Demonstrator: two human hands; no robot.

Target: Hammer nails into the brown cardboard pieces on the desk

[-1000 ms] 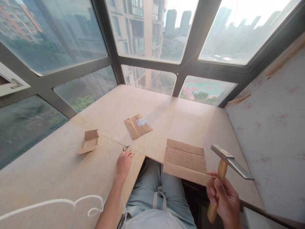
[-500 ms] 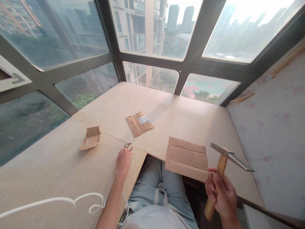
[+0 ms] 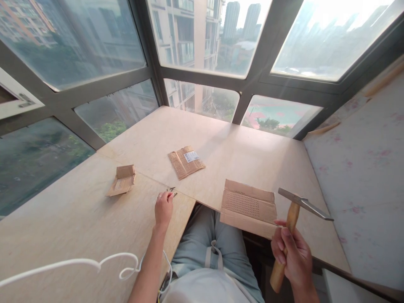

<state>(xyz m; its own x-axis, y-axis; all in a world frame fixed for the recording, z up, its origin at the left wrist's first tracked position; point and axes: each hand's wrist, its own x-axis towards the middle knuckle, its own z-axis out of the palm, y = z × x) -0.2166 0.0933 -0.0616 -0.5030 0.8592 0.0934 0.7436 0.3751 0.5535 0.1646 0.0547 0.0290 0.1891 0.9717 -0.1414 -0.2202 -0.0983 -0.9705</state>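
Note:
My right hand (image 3: 292,250) is wrapped round the wooden handle of a hammer (image 3: 293,216). Its narrow metal head points up, above the table's right part. Just left of that hand lies an unfolded piece of cardboard (image 3: 248,205) with rows of small dark dots; one edge juts past the table edge. My left hand (image 3: 164,207) is closed in a pinch at the table joint, by a few thin dark nail-like pieces (image 3: 172,192). Whether one of these sits between the fingertips is too small to make out.
A flattened cardboard piece with a white label (image 3: 191,157) lies mid-table. A smaller folded cardboard piece (image 3: 123,183) is at left. A white cable (image 3: 72,261) loops by my left forearm. Windows and a papered wall (image 3: 362,181) border the pale table (image 3: 142,139).
My left hand has shifted slightly, its fingers now drawn together at the dark pieces. The right hand and hammer have barely moved. The view has tilted a little.

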